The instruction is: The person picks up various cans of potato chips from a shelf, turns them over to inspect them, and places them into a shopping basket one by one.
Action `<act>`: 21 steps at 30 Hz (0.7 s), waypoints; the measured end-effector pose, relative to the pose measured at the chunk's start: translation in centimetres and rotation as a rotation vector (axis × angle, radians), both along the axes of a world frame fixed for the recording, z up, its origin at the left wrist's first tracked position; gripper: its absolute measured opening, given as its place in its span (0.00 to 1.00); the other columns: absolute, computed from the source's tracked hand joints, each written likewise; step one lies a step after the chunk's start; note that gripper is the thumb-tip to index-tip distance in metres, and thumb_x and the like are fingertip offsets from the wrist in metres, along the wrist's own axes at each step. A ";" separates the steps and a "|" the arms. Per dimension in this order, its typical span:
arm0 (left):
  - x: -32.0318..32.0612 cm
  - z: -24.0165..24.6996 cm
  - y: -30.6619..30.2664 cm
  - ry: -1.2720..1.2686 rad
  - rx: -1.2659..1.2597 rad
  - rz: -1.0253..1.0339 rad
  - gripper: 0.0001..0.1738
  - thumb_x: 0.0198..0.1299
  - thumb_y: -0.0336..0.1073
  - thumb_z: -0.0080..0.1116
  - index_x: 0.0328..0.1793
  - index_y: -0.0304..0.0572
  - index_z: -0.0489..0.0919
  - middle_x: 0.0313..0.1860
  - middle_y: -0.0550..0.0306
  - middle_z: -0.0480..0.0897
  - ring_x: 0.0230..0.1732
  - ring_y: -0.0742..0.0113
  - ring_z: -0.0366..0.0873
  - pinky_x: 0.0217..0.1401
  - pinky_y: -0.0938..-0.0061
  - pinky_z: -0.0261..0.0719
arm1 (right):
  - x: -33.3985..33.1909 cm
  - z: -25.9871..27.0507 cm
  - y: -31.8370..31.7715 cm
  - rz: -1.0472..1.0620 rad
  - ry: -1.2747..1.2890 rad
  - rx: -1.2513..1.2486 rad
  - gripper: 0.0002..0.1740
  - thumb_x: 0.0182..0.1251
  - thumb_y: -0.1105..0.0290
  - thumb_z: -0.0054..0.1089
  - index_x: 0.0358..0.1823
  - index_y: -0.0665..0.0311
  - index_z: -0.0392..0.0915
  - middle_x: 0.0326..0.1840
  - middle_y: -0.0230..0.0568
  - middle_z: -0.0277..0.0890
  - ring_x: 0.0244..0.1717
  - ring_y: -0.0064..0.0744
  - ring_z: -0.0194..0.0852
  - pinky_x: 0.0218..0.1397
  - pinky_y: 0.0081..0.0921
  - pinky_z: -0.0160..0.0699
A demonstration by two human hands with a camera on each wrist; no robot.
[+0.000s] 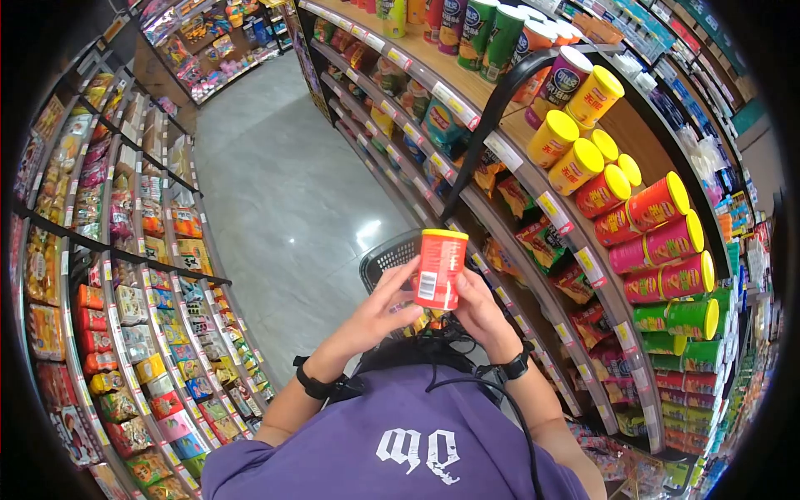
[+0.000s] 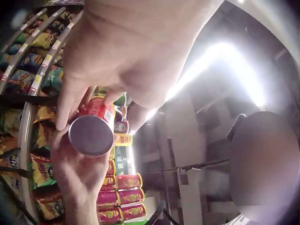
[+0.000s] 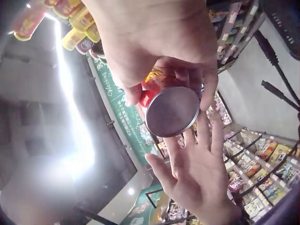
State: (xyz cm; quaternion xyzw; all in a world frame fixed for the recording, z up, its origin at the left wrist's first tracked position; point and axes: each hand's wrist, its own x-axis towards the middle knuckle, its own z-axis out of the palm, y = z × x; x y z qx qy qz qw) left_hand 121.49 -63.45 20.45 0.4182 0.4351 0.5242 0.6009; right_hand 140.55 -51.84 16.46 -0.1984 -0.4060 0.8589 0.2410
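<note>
A small red chip can with a yellow lid is held upright in front of the chest, its barcode side toward the head camera. My right hand grips it from the right, fingers wrapped behind it and thumb along its side. On the other side my left hand has its fingertips against the can. The right wrist view shows the left hand's fingers stretched out and its palm bare. Both wrist views show the can's round metal bottom.
A black shopping basket is below the can. At the right, a shelf carries chip cans with yellow lids and, lower, chip bags. Snack racks line the left side, with grey floor between.
</note>
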 end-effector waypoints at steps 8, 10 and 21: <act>-0.7 -1.7 0.7 -0.044 0.048 -0.031 0.31 0.72 0.35 0.59 0.79 0.36 0.70 0.77 0.50 0.69 0.71 0.53 0.75 0.75 0.60 0.71 | 1.3 -1.8 1.5 -0.052 0.086 -0.218 0.36 0.77 0.49 0.56 0.75 0.68 0.66 0.73 0.51 0.73 0.72 0.42 0.74 0.77 0.42 0.69; -1.7 -2.1 0.4 -0.058 -0.078 -0.049 0.28 0.74 0.35 0.57 0.77 0.36 0.70 0.75 0.51 0.71 0.70 0.59 0.76 0.74 0.63 0.72 | 1.4 -2.3 2.0 -0.099 0.033 -0.119 0.37 0.77 0.49 0.57 0.76 0.68 0.63 0.73 0.52 0.72 0.73 0.42 0.72 0.78 0.42 0.67; -8.5 -9.1 -6.6 -0.135 -0.447 0.522 0.21 0.76 0.43 0.53 0.64 0.35 0.79 0.50 0.49 0.87 0.51 0.63 0.86 0.58 0.71 0.80 | -0.1 -21.0 6.9 -0.151 -0.488 -0.302 0.32 0.73 0.62 0.65 0.73 0.61 0.64 0.66 0.38 0.76 0.65 0.32 0.77 0.70 0.35 0.74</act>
